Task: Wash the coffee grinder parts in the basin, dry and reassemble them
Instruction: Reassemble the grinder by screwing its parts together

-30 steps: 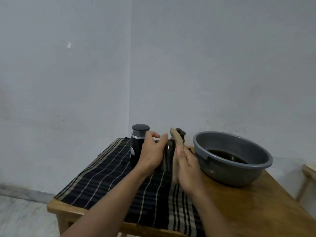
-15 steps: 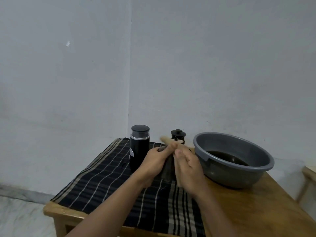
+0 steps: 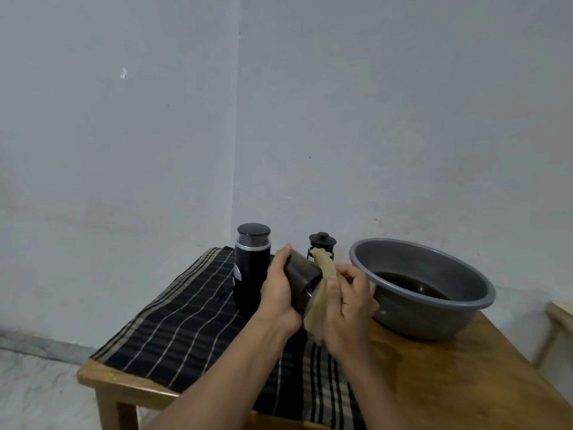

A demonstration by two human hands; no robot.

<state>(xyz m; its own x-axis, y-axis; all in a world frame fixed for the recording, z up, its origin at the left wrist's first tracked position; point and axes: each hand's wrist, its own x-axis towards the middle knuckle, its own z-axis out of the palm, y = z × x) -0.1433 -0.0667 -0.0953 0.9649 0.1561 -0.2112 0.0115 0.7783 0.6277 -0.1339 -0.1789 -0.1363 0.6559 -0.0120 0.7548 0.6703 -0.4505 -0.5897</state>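
left hand (image 3: 280, 291) is wrapped round a dark see-through grinder cup (image 3: 302, 279), holding it tilted above the striped cloth (image 3: 173, 330). right hand (image 3: 348, 305) is closed on a beige rag (image 3: 322, 274), thumb pinning it against the cup's open end on the right. just left of the hands stands the black grinder body (image 3: 251, 268), upright with its cap on. a small black-lidded jar (image 3: 322, 243) sits farther back. the grey basin (image 3: 428, 318) with dark water is on the right of the wooden table (image 3: 449, 383).

The pale label on the black grinder body (image 3: 251, 271) is unreadable.
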